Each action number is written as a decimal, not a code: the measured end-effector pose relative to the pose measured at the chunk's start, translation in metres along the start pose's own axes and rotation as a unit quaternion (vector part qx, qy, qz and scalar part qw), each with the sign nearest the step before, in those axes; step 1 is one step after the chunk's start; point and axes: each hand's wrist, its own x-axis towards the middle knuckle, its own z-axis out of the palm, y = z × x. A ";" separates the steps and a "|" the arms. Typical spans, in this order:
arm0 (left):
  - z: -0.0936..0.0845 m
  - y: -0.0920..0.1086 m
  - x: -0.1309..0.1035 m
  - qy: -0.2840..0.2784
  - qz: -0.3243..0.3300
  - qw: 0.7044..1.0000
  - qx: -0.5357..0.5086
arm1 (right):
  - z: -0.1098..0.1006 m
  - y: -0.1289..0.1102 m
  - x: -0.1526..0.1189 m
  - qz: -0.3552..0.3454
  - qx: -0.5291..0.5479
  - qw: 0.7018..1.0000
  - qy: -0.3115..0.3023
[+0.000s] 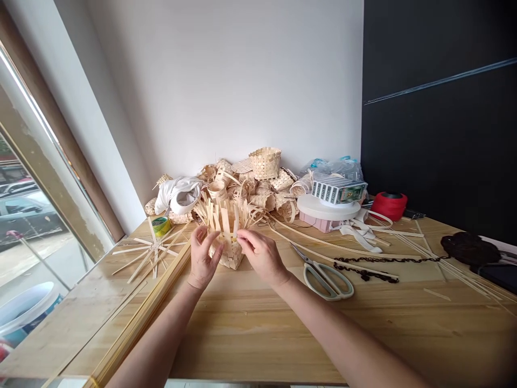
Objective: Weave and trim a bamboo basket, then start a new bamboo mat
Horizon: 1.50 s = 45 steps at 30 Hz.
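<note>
A partly woven basket (231,256) of pale flat strips stands on the wooden table, its upright strips fanning out at the top. At its left side is my left hand (204,257), thumb and fingers apart, with the fingertips by the basket's wall. My right hand (262,256) is at the basket's right side, thumb and index finger pinched together at the weave; what lies between them is too small to make out. The inside of the basket is hidden.
Scissors (329,277) lie right of my right hand, near a dark braided cord (363,274). A bundle of long strips (149,312) runs along the left. Finished baskets (265,163), a white turntable (328,207) and red thread (388,206) stand behind.
</note>
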 end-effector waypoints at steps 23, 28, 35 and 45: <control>0.005 0.009 0.022 -0.026 -0.009 0.999 -0.025 | -0.008 0.001 0.012 -0.027 -0.046 0.999 0.006; 0.003 0.014 0.030 -0.039 -0.006 0.999 -0.023 | -0.006 -0.006 0.023 0.048 0.031 0.998 -0.002; 0.007 0.007 0.030 -0.111 0.030 0.990 0.076 | 0.002 -0.015 0.047 0.191 0.065 0.975 -0.092; 0.002 0.010 0.036 -0.173 -0.010 0.980 0.093 | -0.012 -0.006 0.056 0.201 0.096 0.964 -0.145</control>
